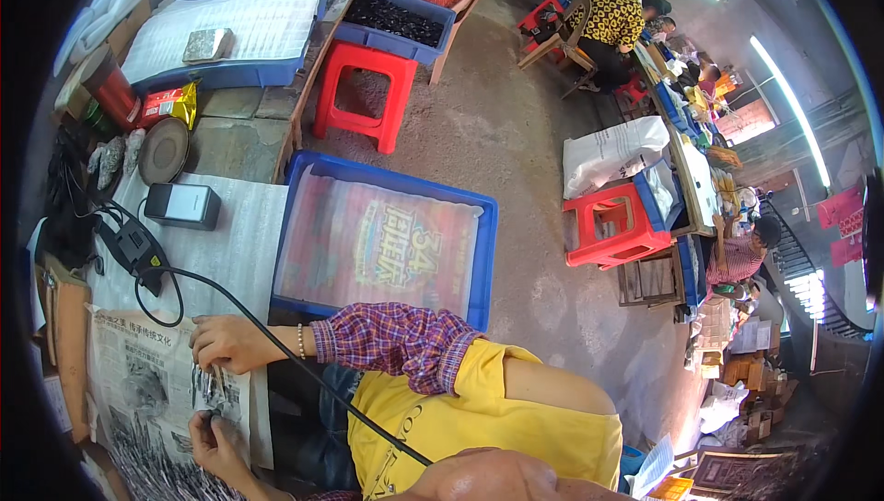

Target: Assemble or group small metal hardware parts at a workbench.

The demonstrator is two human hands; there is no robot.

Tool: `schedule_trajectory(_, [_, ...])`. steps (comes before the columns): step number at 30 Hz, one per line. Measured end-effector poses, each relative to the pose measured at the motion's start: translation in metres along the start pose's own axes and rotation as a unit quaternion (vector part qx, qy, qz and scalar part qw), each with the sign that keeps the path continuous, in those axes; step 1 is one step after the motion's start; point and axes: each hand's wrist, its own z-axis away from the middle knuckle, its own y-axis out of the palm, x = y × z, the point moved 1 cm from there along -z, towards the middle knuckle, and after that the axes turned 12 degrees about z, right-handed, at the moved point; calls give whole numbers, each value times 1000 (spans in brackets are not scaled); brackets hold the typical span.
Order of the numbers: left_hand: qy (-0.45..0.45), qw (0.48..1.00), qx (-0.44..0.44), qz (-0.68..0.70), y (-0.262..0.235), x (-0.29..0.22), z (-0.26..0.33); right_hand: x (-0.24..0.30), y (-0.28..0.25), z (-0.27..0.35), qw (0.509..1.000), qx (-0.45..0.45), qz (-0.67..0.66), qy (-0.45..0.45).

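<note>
My right hand (226, 344), a beaded bracelet at its wrist and a plaid sleeve behind, is closed with its fingers bent down over a small bunch of thin shiny strips (214, 390). The strips lie on a printed newspaper (138, 358). Just below them, my left hand (216, 450) is closed, thumb and finger pinching a small dark piece (215, 415) whose kind is too small to tell. Many thin dark slivers (152, 460) are heaped at the newspaper's lower edge.
A black cable (276, 340) crosses over my right forearm. Close by are a small box-shaped device (182, 205), a round dish (165, 151) and a blue tray (488, 252) lined with a printed sheet. Red stools (368, 87) and blue bins of dark pieces (396, 20) stand beyond; other people sit farther off.
</note>
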Motion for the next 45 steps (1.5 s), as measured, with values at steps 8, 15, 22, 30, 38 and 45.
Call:
schedule_trajectory(8, [-81, 995, 42, 38, -1, 2, 5, 0, 0, 4, 1000, -15, -16, 7])
schedule_trajectory(15, [0, 999, 35, 33, 7, 4, 10, 2, -8, 0, 999, 11, -31, -5])
schedule_trajectory(22, [56, 997, -27, -47, 19, -34, 18, -3, -7, -3, 999, 38, -9, 17])
schedule_trajectory(30, [14, 997, -54, -46, 15, -41, 31, 8, -13, -8, 998, 14, 12, 66])
schedule_trajectory(38, [17, 997, -49, -57, 21, -44, 31, 27, -18, -8, 986, 108, 129, -9])
schedule_trajectory(45, [3, 999, 4, 31, 21, -23, 27, 6, -12, 2, 983, 70, 163, -42])
